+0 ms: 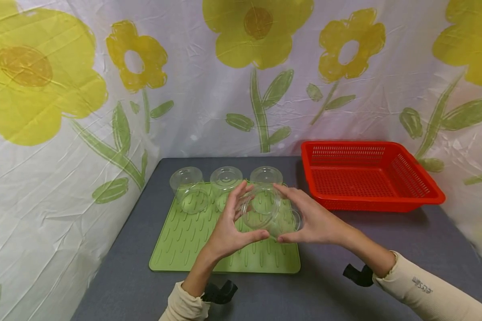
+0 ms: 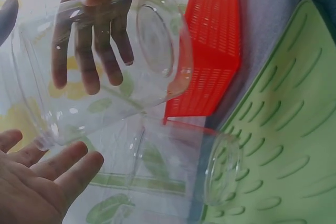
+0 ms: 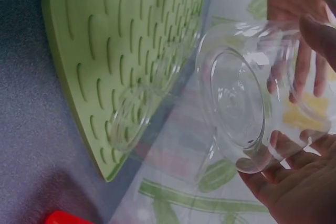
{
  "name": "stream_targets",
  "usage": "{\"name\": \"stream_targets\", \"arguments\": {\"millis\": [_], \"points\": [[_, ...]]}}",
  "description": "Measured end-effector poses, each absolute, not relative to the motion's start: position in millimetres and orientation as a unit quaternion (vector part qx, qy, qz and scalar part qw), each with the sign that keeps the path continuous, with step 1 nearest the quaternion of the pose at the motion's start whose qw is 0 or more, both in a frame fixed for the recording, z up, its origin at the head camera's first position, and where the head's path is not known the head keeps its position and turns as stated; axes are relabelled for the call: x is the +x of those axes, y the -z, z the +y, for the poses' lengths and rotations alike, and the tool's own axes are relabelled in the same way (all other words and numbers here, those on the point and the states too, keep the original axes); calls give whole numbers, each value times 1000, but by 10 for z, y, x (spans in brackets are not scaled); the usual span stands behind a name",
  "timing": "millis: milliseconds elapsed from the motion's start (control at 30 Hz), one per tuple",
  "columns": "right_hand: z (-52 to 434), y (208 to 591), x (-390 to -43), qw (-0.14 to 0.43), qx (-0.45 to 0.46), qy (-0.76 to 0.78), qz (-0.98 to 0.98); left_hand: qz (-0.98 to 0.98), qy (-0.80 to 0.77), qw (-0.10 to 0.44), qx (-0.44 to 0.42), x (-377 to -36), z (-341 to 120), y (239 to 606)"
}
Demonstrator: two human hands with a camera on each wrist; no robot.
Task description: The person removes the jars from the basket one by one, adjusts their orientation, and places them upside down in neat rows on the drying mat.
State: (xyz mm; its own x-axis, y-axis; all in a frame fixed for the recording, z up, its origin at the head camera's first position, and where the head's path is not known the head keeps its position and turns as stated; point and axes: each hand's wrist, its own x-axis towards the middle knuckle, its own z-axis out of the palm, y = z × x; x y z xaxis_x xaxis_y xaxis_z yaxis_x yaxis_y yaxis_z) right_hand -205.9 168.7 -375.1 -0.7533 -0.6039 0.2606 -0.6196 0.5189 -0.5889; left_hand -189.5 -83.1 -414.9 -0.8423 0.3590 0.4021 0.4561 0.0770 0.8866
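Observation:
A clear plastic cup [image 1: 261,220] is held tilted between both hands above the green ridged mat [image 1: 225,256]. My left hand [image 1: 230,232] spans its rim, thumb on one side and outstretched fingers on the other; in the left wrist view those fingers [image 2: 73,174] touch the rim's edge. Around the base end of the cup, my right hand [image 1: 321,220] grips with curved fingers and thumb. The right wrist view shows the round base [image 3: 237,98] close up. Three more clear cups, left [image 1: 186,180], middle [image 1: 226,177] and right [image 1: 266,174], stand along the mat's back edge.
A red perforated basket [image 1: 379,201] sits at the back right of the grey table [image 1: 116,276], beyond the right hand. Behind the table hangs a white curtain [image 1: 193,111] with yellow flowers. Dark wrist mounts [image 1: 221,292] sit at both cuffs.

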Motion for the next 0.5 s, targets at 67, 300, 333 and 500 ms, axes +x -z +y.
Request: {"name": "stream_targets", "arguments": {"millis": [67, 300, 333, 500], "points": [[1688, 3763, -2063, 20, 359, -330, -873, -746, 606, 41, -274, -1893, -831, 4132], [1694, 3833, -2085, 65, 393, -268, -877, -777, 565, 47, -274, -1877, -794, 4057], [1692, 3838, -2082, 70, 395, -258, -879, -785, 555, 47, -270, -1872, -786, 4046], [1679, 3835, -2051, 81, 390, -217, -891, -825, 494, 61, -268, -1862, -758, 4023]]}}
